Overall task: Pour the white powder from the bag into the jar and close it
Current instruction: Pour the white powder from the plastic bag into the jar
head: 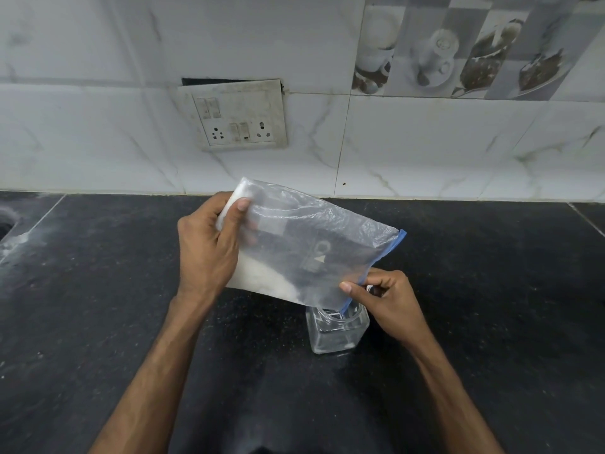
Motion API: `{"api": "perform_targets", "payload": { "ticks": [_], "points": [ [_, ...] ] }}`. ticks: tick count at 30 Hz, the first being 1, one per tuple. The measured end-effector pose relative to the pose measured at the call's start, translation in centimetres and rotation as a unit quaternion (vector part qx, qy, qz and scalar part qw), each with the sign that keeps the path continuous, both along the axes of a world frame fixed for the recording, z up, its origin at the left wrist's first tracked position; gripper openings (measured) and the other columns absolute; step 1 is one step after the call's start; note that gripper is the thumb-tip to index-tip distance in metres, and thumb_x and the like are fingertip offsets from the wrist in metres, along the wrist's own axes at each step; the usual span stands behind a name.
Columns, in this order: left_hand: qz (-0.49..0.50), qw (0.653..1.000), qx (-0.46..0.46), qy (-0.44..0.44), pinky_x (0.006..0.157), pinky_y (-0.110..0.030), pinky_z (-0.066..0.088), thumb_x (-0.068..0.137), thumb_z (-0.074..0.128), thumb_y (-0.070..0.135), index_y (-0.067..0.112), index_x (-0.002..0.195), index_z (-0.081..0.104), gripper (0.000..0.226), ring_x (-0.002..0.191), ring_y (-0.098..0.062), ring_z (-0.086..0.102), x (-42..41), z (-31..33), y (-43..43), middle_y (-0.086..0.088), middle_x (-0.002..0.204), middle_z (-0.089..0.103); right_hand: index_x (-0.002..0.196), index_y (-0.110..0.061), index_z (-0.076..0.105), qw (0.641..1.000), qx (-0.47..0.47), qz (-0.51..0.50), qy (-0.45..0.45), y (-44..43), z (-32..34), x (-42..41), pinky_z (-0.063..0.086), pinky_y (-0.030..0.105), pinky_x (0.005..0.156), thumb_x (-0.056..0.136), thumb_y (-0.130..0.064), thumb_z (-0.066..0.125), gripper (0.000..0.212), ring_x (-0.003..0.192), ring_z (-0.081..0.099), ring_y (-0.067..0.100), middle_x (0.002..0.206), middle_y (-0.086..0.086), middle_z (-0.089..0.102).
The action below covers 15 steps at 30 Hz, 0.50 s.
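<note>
Pouring has barely begun: left hand (206,247) and right hand (386,301), fingers clamped on the bag (314,244), tilt its mouth into the jar (337,329) mid-worktop (powder (265,280) mostly unpoured, no lid visible).

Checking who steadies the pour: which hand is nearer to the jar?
Right. The right hand pinches the bag at its blue-edged mouth directly over the jar. The left hand grips the bag's raised far end, up and to the jar's left.

1. Bag (311,237): clear plastic, blue zip strip at the pinched end, dark print.
2. Powder (265,278): white.
3. Jar (337,329): clear glass.
4. Counter (474,290): black, finely speckled.
5. Wall (98,126): white, grey-veined marble pattern.
6. Switchboard (235,116): dingy white.
</note>
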<state>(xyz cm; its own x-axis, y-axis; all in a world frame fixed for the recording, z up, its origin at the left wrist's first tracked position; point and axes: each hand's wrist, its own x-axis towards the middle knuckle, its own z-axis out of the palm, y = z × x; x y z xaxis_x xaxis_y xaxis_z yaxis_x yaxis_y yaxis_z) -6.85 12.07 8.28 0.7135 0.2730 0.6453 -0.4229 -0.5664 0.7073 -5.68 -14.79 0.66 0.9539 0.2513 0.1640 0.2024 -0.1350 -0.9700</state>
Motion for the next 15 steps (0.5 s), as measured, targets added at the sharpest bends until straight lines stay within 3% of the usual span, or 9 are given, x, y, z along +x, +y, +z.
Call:
{"api": "perform_targets", "payload": {
  "ticks": [5, 10, 15],
  "points": [
    [-0.014, 1.0, 0.007, 0.003, 0.059, 0.0, 0.04, 0.101, 0.055, 0.029, 0.019, 0.106, 0.069, 0.019, 0.069, 0.016, 0.059, 0.2, 0.7, -0.3, 0.035, 0.076, 0.065, 0.091, -0.009, 0.081, 1.0, 0.007, 0.005, 0.004, -0.4, -0.2, 0.0, 0.058, 0.03, 0.09, 0.082, -0.007, 0.077, 0.01, 0.099, 0.075, 0.015, 0.1, -0.001, 0.08],
    [-0.019, 1.0, 0.019, 0.003, 0.056, 0.0, 0.039, 0.101, 0.055, 0.026, 0.006, 0.106, 0.073, 0.027, 0.066, 0.017, 0.058, 0.4, 0.7, -0.4, 0.024, 0.074, 0.061, 0.091, -0.008, 0.082, 1.0, 0.0, -0.009, -0.004, -0.6, -0.1, -0.1, 0.057, 0.032, 0.093, 0.081, -0.012, 0.078, 0.011, 0.1, 0.074, 0.014, 0.099, -0.001, 0.08],
    [-0.023, 0.999, 0.03, -0.007, 0.056, -0.001, 0.039, 0.1, 0.054, 0.032, 0.005, 0.107, 0.073, 0.033, 0.065, 0.014, 0.059, 0.4, 1.3, -0.7, 0.02, 0.075, 0.061, 0.089, -0.008, 0.082, 1.0, 0.002, -0.021, -0.004, -0.6, -0.1, -0.1, 0.057, 0.035, 0.093, 0.08, -0.013, 0.079, 0.011, 0.099, 0.074, 0.015, 0.098, 0.0, 0.08]
  ]
}}
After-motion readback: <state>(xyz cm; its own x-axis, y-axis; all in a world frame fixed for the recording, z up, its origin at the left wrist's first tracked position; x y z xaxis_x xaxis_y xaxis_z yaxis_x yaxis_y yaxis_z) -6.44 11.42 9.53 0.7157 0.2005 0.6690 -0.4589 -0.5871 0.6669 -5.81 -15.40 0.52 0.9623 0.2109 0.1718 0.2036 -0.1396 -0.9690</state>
